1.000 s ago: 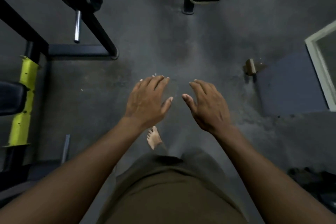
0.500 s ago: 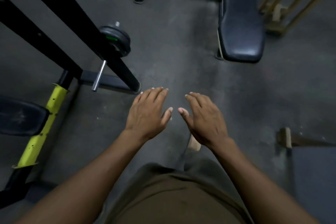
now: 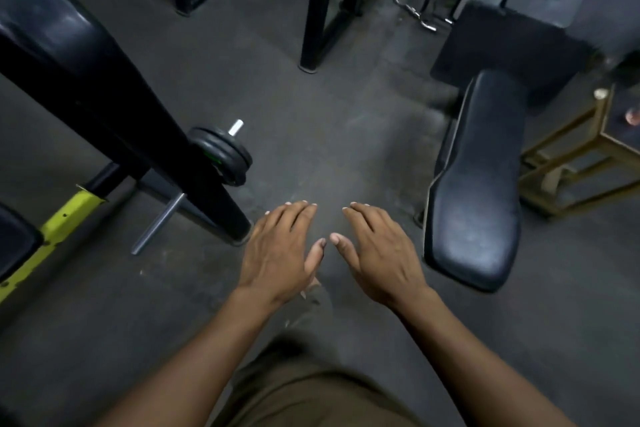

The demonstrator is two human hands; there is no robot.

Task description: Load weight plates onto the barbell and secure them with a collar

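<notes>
From the head view, a black frame post (image 3: 114, 114) hides most of the bar (image 3: 157, 224); I cannot make out any collar. The weight plates (image 3: 225, 158) sit on the floor (image 3: 311, 132) beyond and left of my left hand (image 3: 280, 253). Left hand and right hand (image 3: 377, 253) hover palm-down, fingers extended, holding nothing.

The view tilted up: the weight plates (image 3: 221, 158) and padded bench (image 3: 476, 180) slid nearer, and a curl bar (image 3: 414, 12) appeared.
</notes>
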